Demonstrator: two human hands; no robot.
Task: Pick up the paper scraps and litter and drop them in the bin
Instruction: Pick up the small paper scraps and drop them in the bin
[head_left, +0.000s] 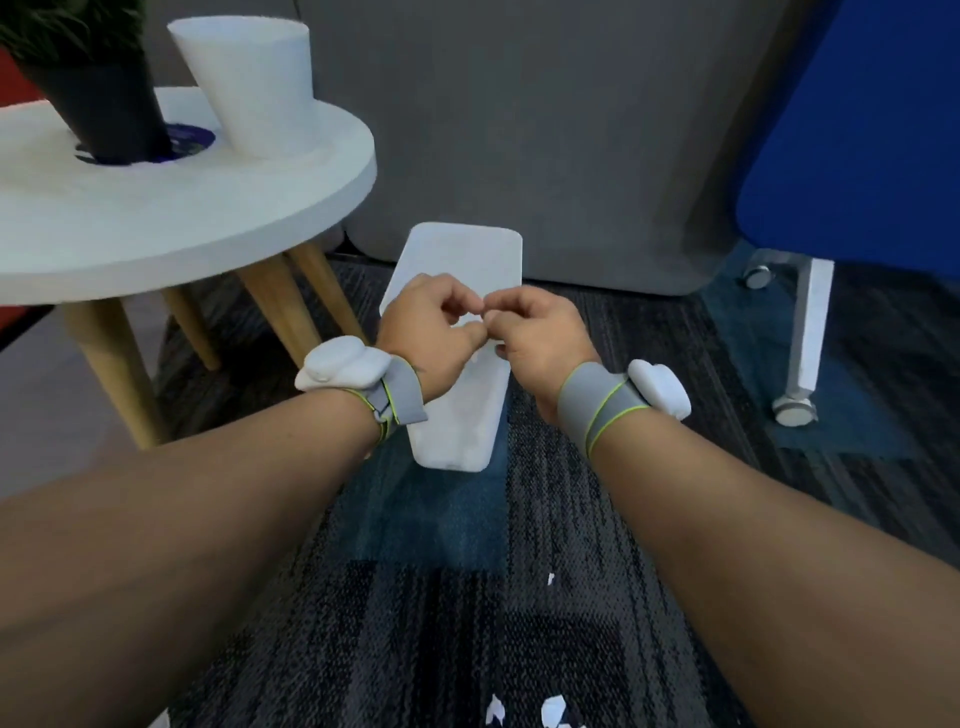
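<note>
Left hand (431, 332) and right hand (535, 332): grips pinched together over the white bin (457, 260), contents too small to tell | paper scraps (553, 712) on carpet, near edge | likely weightless, limp, tearable: pinch by an edge.

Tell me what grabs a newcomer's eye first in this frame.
Both bare hands, left and right, meet fingertip to fingertip at centre, over a tall white plastic bin on the dark carpet. A round white table with wooden legs fills the upper left, and white torn paper scraps lie near the bottom edge.
</note>
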